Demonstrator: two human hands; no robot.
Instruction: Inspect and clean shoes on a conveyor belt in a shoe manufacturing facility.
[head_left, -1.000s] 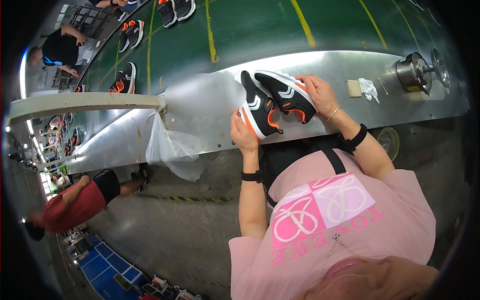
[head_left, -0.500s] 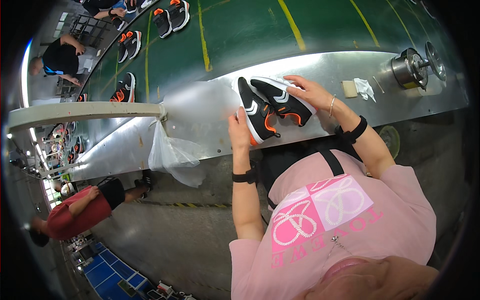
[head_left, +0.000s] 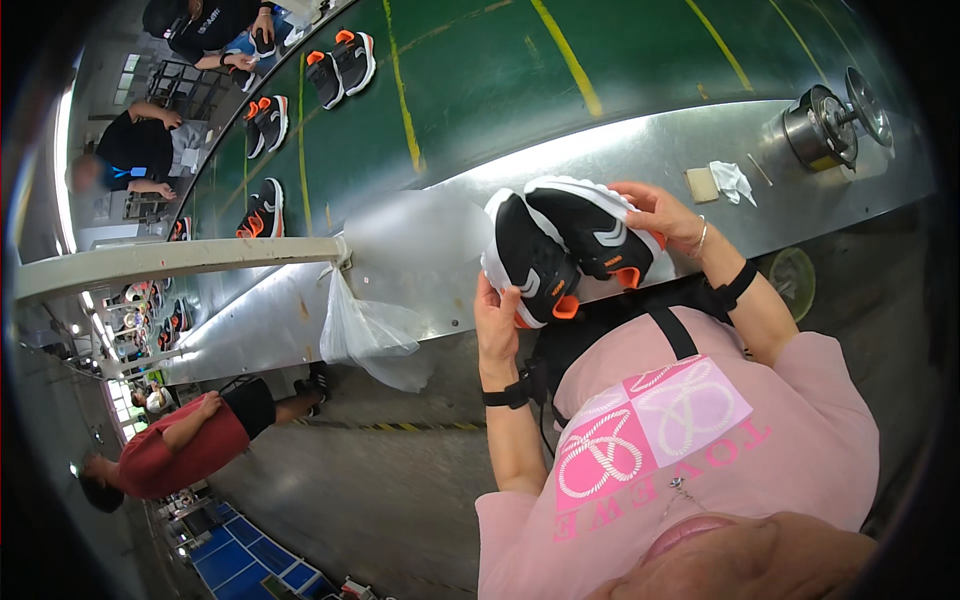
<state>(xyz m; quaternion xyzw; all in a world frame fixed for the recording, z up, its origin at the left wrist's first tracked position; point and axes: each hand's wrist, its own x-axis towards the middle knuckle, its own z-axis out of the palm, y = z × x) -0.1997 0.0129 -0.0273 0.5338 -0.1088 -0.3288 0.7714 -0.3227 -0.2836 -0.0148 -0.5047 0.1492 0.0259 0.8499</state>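
I hold a pair of black sneakers with white soles and orange heels over the edge of a steel bench (head_left: pixel 620 160). My left hand (head_left: pixel 496 322) grips the left sneaker (head_left: pixel 528 262) from below at its heel end. My right hand (head_left: pixel 662 216) holds the right sneaker (head_left: pixel 592 226) at its side. The two shoes lie side by side, touching, soles turned away from me. Both my wrists carry black bands.
A green conveyor belt (head_left: pixel 480 80) behind the bench carries several more pairs of black and orange sneakers (head_left: pixel 340 62). A metal spool (head_left: pixel 822 122), a small block (head_left: pixel 702 184) and a white rag (head_left: pixel 732 180) lie at the bench's right. A clear plastic bag (head_left: pixel 370 335) hangs from a rail. Other people work at left.
Both hands have drawn the pair of sneakers nearer to me, toward the bench's front edge. The pairs on the belt have shifted along.
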